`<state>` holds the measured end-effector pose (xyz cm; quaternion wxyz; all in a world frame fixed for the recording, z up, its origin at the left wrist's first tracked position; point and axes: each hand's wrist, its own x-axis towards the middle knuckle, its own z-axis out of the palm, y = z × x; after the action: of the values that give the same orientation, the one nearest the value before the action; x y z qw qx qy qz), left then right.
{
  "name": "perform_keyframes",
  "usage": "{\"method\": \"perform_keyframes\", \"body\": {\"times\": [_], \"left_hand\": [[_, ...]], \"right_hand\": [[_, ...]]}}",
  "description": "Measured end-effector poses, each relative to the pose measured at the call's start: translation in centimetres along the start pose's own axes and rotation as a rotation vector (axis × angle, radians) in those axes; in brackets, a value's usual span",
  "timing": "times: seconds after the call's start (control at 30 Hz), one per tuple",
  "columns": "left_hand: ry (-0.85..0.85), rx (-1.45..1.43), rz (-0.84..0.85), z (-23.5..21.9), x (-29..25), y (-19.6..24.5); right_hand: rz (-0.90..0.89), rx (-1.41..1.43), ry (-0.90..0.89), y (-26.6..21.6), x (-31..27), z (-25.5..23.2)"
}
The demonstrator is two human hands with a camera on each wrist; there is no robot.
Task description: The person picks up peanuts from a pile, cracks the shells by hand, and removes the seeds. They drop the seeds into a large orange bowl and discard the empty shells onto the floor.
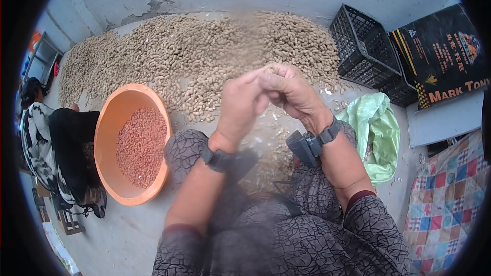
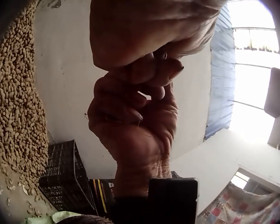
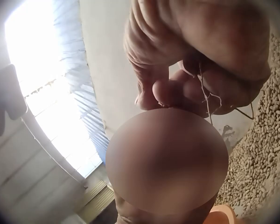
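Note:
Both hands meet in front of the body, above the peanut pile [image 1: 204,66]. The right hand [image 1: 299,94] pinches a small peanut [image 1: 269,70] between thumb and index finger. Against it, with curled fingers, the left hand [image 1: 239,105] grips the same spot; the fingers mostly cover the peanut. In the left wrist view, the left hand [image 2: 154,28] is at the top and the right hand [image 2: 135,130] below, fingertips touching. Thin stringy strands [image 3: 206,95] hang by the right hand [image 3: 210,42] in the right wrist view.
An orange basin [image 1: 105,148] of reddish shelled peanuts [image 1: 140,148] stands at the left, beside a seated person [image 1: 51,143]. Shells [image 1: 268,168] lie between the knees. At the right are a green bag [image 1: 386,143], black crates [image 1: 358,46] and a black printed sack [image 1: 442,56].

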<state>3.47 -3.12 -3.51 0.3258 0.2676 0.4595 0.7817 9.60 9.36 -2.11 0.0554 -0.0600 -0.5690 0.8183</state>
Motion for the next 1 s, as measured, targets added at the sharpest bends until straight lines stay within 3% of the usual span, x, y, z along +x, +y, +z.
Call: {"method": "perform_keyframes", "body": {"times": [0.07,0.17,0.23,0.47,0.67,0.77,0.83,0.87,0.93,1.0], "left_hand": [[-0.011,0.015,0.009,0.1,-0.1,0.0],[-0.068,-0.225,0.042,0.0,-0.2,-0.4],[-0.019,0.082,0.091,0.0,-0.4,-0.6],[-0.009,0.094,0.059,-0.2,0.1,-0.7],[0.070,-0.258,-0.043,-0.4,0.5,-1.2],[0.088,-0.209,-0.031,-0.8,0.7,-1.1],[0.194,-0.147,-0.079,-0.9,0.9,-0.9],[0.195,-0.147,-0.077,-1.0,1.0,-0.9],[0.129,0.182,0.035,-1.1,1.0,-0.9],[0.120,0.139,-0.036,-1.0,1.0,-1.1]], "right_hand": [[0.008,0.017,0.018,-0.1,-0.1,0.0],[0.004,0.036,0.068,-0.1,-0.2,0.2],[-0.005,0.039,0.102,0.1,-0.3,0.3],[-0.053,-0.052,0.120,1.1,0.4,-0.5],[-0.072,-0.180,-0.017,0.1,-0.1,0.5],[-0.048,-0.252,-0.016,-0.1,0.0,-0.7],[-0.032,-0.318,0.016,-0.2,0.1,-1.0],[-0.079,-0.307,0.057,-0.2,0.2,-1.1],[-0.126,-0.297,0.099,-0.1,0.3,-1.2],[-0.180,-0.509,0.167,0.4,0.5,-1.2]]}}
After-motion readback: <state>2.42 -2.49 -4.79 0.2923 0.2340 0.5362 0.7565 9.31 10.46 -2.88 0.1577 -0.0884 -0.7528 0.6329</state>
